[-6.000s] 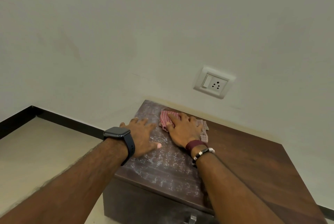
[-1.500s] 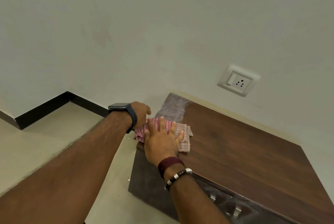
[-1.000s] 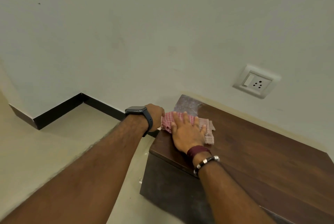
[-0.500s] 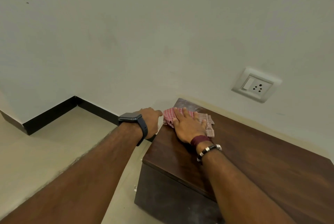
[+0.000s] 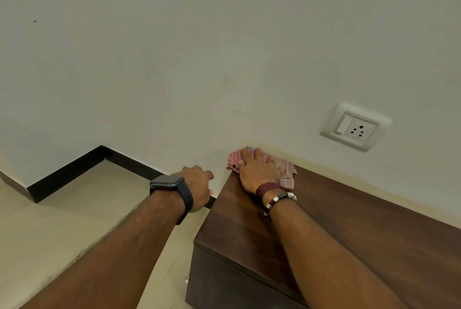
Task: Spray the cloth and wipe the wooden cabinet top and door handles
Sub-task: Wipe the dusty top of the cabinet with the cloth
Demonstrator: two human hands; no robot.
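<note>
A dark wooden cabinet top [image 5: 336,224] runs along the wall at the lower right. A pink checked cloth [image 5: 287,174] lies at its far left corner against the wall. My right hand [image 5: 257,171] presses flat on the cloth, fingers spread toward the corner. My left hand [image 5: 199,186], with a dark watch on the wrist, hovers beside the cabinet's left edge over the floor, fingers curled, holding nothing that I can see. The door handles and any spray bottle are out of view.
A white wall socket with a switch [image 5: 355,126] sits on the wall above the cabinet. A black skirting board [image 5: 74,171] runs along the wall's base. Beige floor tiles [image 5: 62,229] spread to the left of the cabinet.
My right hand has pushed the cloth along the left edge up into the far corner by the wall. The dusty patch is now almost covered. My left hand stays off the left edge.
</note>
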